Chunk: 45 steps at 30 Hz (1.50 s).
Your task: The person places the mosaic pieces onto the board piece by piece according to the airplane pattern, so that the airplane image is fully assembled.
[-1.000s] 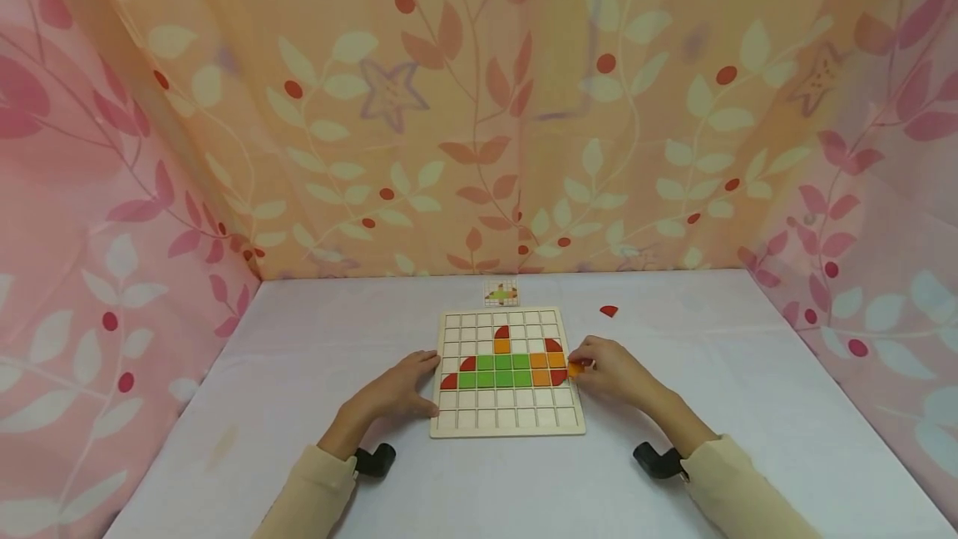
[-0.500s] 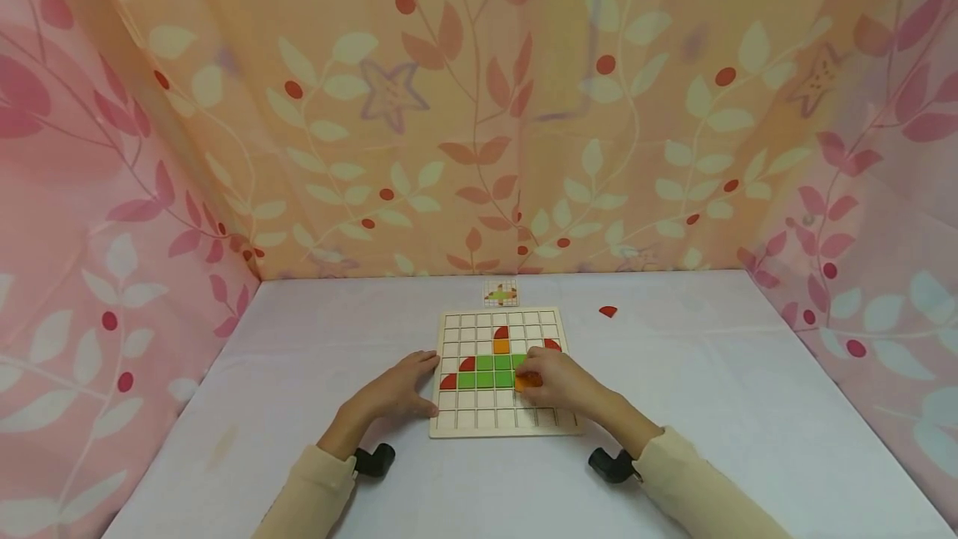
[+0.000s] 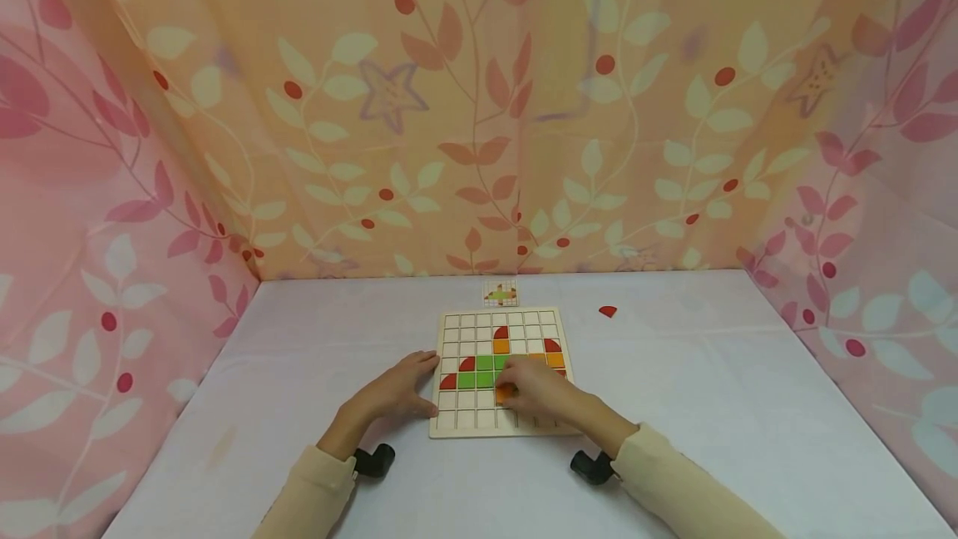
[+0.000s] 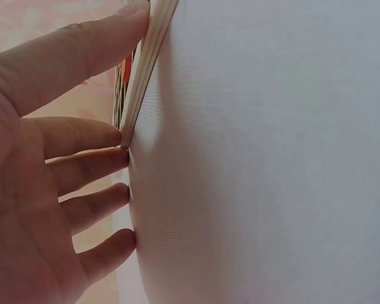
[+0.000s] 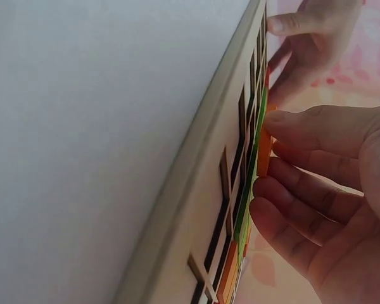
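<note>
A wooden grid board (image 3: 479, 432) lies on the white cloth, partly filled with green squares (image 3: 476, 379), orange squares and red quarter-circle tiles. My right hand (image 3: 540, 383) is over its middle, pinching an orange square tile (image 5: 264, 151) between thumb and fingers. In the head view that tile overlaps the row just below the green ones. Along the board's left side rests my left hand (image 3: 397, 387), thumb near the lower corner and fingertips at the edge. The left wrist view shows those fingers (image 4: 92, 163) fairly straight and spread. Some tiles are hidden beneath my right hand.
Behind the board lies a small pattern card (image 3: 500, 293) with a printed coloured figure. A loose red quarter-circle tile (image 3: 608, 312) lies on the cloth to the right of the card. Floral curtains (image 3: 479, 148) enclose the table at the back and both sides.
My right hand has moved left from the board's right edge to its middle, carrying the orange square tile and uncovering tiles on the right again. My left hand has stayed in place.
</note>
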Tool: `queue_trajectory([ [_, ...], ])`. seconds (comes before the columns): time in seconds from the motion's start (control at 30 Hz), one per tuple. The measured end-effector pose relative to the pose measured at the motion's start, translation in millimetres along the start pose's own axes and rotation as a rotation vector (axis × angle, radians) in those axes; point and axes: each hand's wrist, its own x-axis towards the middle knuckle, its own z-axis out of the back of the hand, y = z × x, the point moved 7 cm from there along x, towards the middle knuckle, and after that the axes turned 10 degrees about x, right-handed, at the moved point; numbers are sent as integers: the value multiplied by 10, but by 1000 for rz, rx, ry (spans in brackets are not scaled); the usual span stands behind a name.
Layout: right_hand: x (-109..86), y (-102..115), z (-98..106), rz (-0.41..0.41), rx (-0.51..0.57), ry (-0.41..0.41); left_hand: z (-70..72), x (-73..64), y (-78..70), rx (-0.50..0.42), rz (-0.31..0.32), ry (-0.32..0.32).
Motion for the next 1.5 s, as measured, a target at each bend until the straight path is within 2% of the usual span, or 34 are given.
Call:
queue_trajectory([
  [0.33,-10,41,-7,-4,2,8,-10,15,13,11,35,12],
  [0.63,-1,13,-8,-20,5,14,4,5,5,13,8,4],
  [0.77,-6,-53,54,-40,44,18,6,4,-3,9,16,6],
  [0.87,3,-135,181,-37,62,-12,5,7,-9,8,19,7],
  [0.97,20,-283,342,-61,80,-58,7,9,-9,12,13,4],
  [1.07,35,-497,502,-127,90,-104,12,0,-8,10,3,1],
  [1.33,-20,-1161,942,-388,17,-258,-3,-7,-4,9,-8,3],
  [1.5,-85,-1453,1159,-422,-14,-321,-1,-5,-5,16,-6,0],
])
